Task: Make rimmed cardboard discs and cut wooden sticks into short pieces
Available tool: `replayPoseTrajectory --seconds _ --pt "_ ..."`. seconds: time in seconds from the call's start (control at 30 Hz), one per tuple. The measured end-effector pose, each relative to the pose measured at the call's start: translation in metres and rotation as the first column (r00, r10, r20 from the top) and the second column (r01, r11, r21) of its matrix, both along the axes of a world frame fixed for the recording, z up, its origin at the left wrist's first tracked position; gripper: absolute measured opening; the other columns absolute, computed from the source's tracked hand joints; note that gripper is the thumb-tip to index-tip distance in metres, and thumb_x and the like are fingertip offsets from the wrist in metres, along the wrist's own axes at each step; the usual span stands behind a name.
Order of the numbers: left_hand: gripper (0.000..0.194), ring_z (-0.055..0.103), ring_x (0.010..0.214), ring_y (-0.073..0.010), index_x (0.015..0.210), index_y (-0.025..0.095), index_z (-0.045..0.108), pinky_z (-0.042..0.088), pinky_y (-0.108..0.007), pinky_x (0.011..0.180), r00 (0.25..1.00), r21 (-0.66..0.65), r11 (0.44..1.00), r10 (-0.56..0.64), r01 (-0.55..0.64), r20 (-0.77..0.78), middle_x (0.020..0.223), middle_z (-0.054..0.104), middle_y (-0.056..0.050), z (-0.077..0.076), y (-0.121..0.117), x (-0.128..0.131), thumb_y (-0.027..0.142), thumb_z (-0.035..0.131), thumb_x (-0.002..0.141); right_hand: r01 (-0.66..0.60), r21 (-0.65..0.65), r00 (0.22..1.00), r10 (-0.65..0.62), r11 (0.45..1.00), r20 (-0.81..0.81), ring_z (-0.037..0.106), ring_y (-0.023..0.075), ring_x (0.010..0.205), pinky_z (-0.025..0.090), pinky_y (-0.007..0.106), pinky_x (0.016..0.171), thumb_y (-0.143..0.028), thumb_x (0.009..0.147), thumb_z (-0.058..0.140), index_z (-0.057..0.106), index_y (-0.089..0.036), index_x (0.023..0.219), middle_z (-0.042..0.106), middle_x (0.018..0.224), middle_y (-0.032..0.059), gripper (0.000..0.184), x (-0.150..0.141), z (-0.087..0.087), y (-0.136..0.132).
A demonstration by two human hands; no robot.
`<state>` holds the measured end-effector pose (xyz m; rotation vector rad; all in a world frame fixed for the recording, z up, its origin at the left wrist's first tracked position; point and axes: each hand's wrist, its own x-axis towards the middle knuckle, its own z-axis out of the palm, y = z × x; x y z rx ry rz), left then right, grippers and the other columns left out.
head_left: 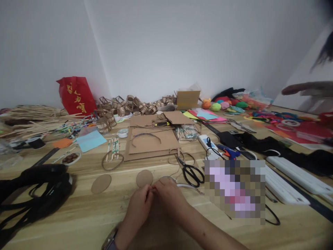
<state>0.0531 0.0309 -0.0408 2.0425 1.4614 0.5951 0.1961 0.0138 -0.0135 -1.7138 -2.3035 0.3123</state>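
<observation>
My left grip [140, 202] and right grip [169, 196] meet at the fingertips, left of the black scissors [184, 167] and nearer my camera; I cannot tell whether anything is pinched between them. On the desk [85, 218], left of the scissors, I see the nearest cardboard disc [144, 177] just beyond the left grip. Another disc [101, 184] lies farther left of the scissors.

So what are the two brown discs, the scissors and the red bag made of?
The discs look like matte cardboard: flat, plain brown, like the larger sheets behind them. The scissors seem to have metal blades, thin and greyish, and smooth black handles, maybe plastic. The red bag looks fairly dull and softly creased: fabric or plastic, I can't tell which.
</observation>
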Motion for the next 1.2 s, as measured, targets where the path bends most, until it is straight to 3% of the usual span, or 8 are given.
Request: replayPoseTrajectory --seconds 0.3,0.6,0.73,0.83,0.97,1.07,1.2 --pt "0.022 0.06 0.076 -0.0198 0.076 0.02 0.055 0.036 -0.026 0.066 0.997 -0.007 1.0 -0.015 0.015 -0.072 0.078 0.066 -0.006 0.005 -0.004 0.003 0.017 0.038 0.089 0.122 -0.086 0.989 -0.128 0.989 -0.077 0.067 0.021 0.088 0.043 0.027 0.07 -0.018 0.093 0.045 0.069 -0.017 0.091 0.073 0.093 0.0078 0.024 -0.001 0.011 -0.008" --pt "0.021 0.058 0.074 -0.0186 0.074 0.02 0.055 0.036 -0.025 0.066 0.999 -0.051 0.999 -0.023 0.021 -0.046 0.074 0.064 -0.004 0.012 -0.002 0.004 0.018 0.039 0.088 0.136 -0.055 0.96 -0.145 0.989 -0.241 0.066 0.0181 0.083 0.042 0.025 0.069 -0.016 0.089 0.048 0.07 -0.018 0.085 0.073 0.088 0.0063 0.022 0.002 0.0 -0.006" --pt "0.022 0.057 0.07 -0.0177 0.071 0.019 0.054 0.035 -0.026 0.064 0.998 -0.039 0.999 0.023 -0.021 0.061 0.07 0.063 -0.003 0.014 -0.001 0.002 0.021 0.039 0.086 0.122 -0.013 0.93 -0.119 0.992 -0.348 0.064 0.0175 0.079 0.044 0.025 0.069 -0.016 0.088 0.047 0.068 -0.018 0.08 0.072 0.082 0.0052 0.023 0.006 -0.003 -0.002" --pt "0.021 0.056 0.069 -0.0162 0.073 0.018 0.058 0.036 -0.025 0.063 0.968 -0.076 0.994 0.09 -0.074 0.233 0.069 0.062 -0.001 0.015 0.001 0.001 0.023 0.04 0.084 0.11 0.006 0.896 -0.096 0.994 -0.434 0.064 0.0187 0.079 0.046 0.026 0.071 -0.021 0.09 0.042 0.068 -0.017 0.086 0.072 0.083 0.0073 0.026 0.013 -0.003 0.002" --pt "0.021 0.05 0.06 -0.0135 0.082 0.016 0.063 0.036 -0.023 0.057 0.881 -0.216 0.974 0.156 -0.063 0.446 0.064 0.058 0.002 0.014 0.003 0.002 0.03 0.047 0.08 0.099 0.013 0.768 -0.068 0.995 -0.637 0.066 0.0203 0.075 0.05 0.028 0.068 -0.033 0.086 0.045 0.069 -0.017 0.09 0.073 0.082 0.0079 0.029 0.02 -0.007 0.006" --pt "0.022 0.048 0.059 -0.0124 0.084 0.015 0.065 0.035 -0.023 0.056 0.851 -0.221 0.974 0.16 -0.053 0.5 0.065 0.057 0.002 0.014 0.003 0.003 0.032 0.053 0.077 0.106 0.007 0.723 -0.072 0.994 -0.687 0.067 0.0219 0.077 0.051 0.031 0.07 -0.038 0.083 0.049 0.07 -0.018 0.089 0.075 0.084 0.0083 0.029 0.02 -0.011 0.006" --pt "0.021 0.047 0.06 -0.0119 0.082 0.015 0.065 0.035 -0.023 0.057 0.848 -0.213 0.976 0.148 -0.042 0.509 0.065 0.056 0.002 0.015 0.0 0.003 0.033 0.056 0.076 0.095 0.023 0.733 -0.054 0.995 -0.678 0.068 0.0222 0.078 0.051 0.031 0.071 -0.036 0.083 0.05 0.07 -0.02 0.087 0.075 0.085 0.0077 0.026 0.018 -0.012 0.005"
